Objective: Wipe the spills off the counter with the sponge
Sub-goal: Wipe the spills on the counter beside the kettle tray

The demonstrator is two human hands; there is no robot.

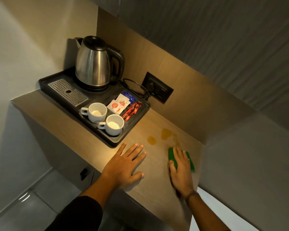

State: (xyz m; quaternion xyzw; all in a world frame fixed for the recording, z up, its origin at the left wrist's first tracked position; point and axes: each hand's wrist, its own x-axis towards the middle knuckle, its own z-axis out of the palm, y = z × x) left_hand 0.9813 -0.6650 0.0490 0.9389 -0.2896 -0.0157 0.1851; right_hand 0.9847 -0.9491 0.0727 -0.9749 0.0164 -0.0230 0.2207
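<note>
A green sponge (171, 155) lies flat on the wooden counter (158, 185), and my right hand (180, 167) presses down on it, covering most of it. Just beyond the sponge are amber spills: one round puddle (151, 140), a larger puddle (165, 133) and a fainter smear (176, 141) right ahead of my fingertips. My left hand (125, 165) rests flat on the counter with its fingers spread, to the left of the spills and holding nothing.
A black tray (45, 82) sits at the back left with a steel kettle (93, 65), two white cups (97, 112) (114, 125) and sachets (120, 104). A wall socket (158, 87) with the kettle's cord is behind. The counter's front edge runs under my left wrist.
</note>
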